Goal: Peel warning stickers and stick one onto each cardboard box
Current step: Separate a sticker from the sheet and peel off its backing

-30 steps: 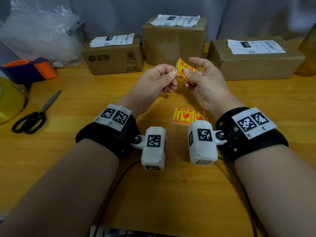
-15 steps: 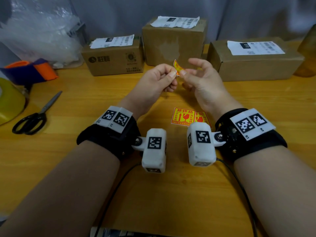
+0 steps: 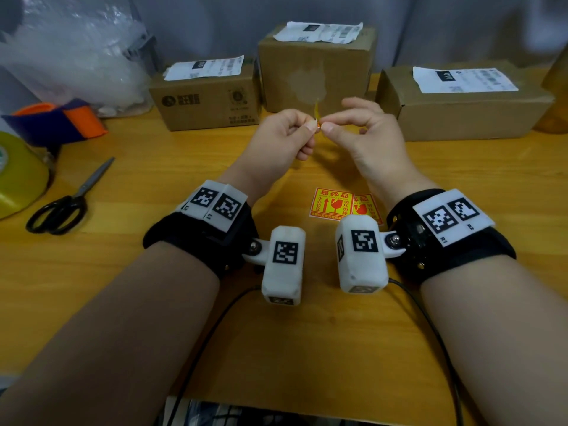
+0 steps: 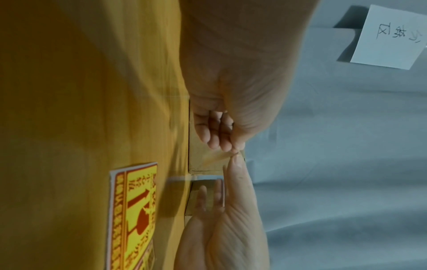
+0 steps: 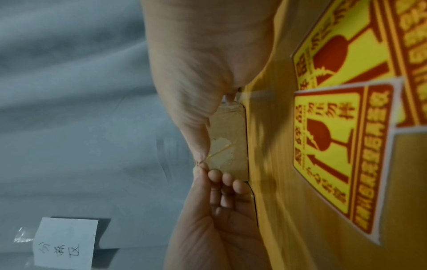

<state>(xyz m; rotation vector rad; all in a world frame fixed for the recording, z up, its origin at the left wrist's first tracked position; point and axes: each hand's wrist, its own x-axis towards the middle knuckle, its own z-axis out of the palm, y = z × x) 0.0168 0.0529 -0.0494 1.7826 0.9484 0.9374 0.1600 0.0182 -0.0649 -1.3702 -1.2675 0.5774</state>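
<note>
Now, step: your left hand [image 3: 284, 138] and right hand [image 3: 364, 133] pinch one sticker [image 3: 317, 113], peeling.
Next: press it onto a box [image 3: 316, 72].

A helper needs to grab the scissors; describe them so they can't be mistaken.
Start at the wooden table and look to its left edge. The scissors lie closed in front of the yellow tape roll, the only black-handled, metal-bladed thing there.

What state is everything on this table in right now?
left hand: pinching the held sticker
right hand: pinching the same sticker
held sticker: edge-on between both hands
spare stickers: flat on table, overlapping
three cardboard boxes: closed, white labels on top
scissors: lying closed, untouched
</note>
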